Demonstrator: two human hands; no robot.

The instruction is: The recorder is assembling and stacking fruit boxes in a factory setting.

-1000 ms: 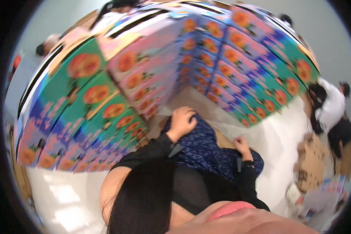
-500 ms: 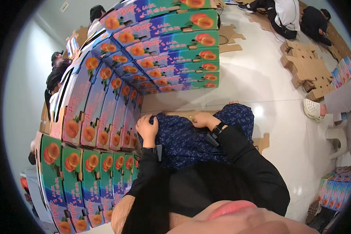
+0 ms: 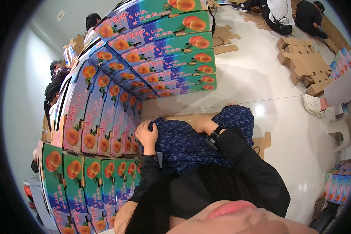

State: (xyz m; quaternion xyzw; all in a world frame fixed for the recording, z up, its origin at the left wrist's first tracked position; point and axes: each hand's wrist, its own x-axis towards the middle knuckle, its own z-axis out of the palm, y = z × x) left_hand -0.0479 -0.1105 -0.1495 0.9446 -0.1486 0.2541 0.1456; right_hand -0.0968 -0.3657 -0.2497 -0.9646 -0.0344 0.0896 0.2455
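I sit on the floor with blue patterned cloth over my legs. My left hand rests on my left knee with its fingers curled, right beside a wall of stacked colourful fruit boxes. My right hand, with a black watch on its wrist, lies at the edge of a flat brown cardboard sheet in front of my knees. Its fingers are partly hidden by the cloth. Both sleeves are black.
More fruit boxes are stacked straight ahead. Flat cardboard blanks are piled at the far right. One person's legs and white shoe are at the right, other people crouch at the top, and one is behind the boxes at the left.
The view has swung so the box wall now curves round my left side. My right hand has moved from my right knee to the cardboard sheet ahead. My left hand stays on the knee.
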